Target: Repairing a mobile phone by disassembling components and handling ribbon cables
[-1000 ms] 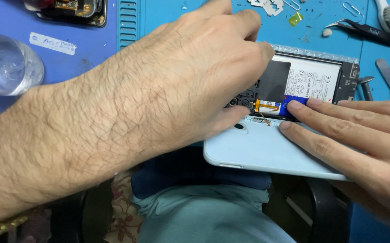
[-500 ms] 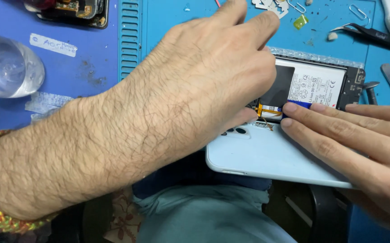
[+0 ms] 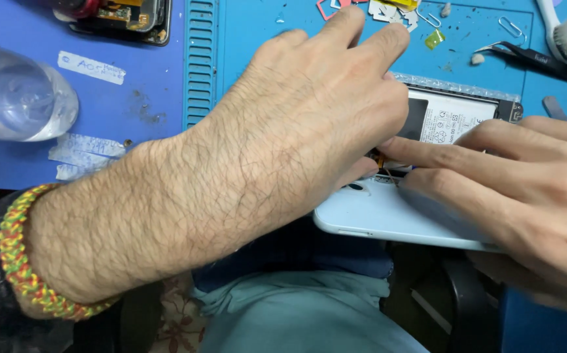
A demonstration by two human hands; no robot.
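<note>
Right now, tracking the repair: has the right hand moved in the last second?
Yes: the right hand slid slightly left along the phone, fingertips now left of the battery label.

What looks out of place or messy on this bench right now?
The opened phone has its pale back cover lifted and hanging over the mat edge, under the left hand and right hand. Small scraps and paper clips lie scattered along the top.

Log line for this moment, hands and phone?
left hand: over opened phone, thumb at its edge | right hand: fingers flat on pale back cover | black tweezers: idle on blue mat
</note>
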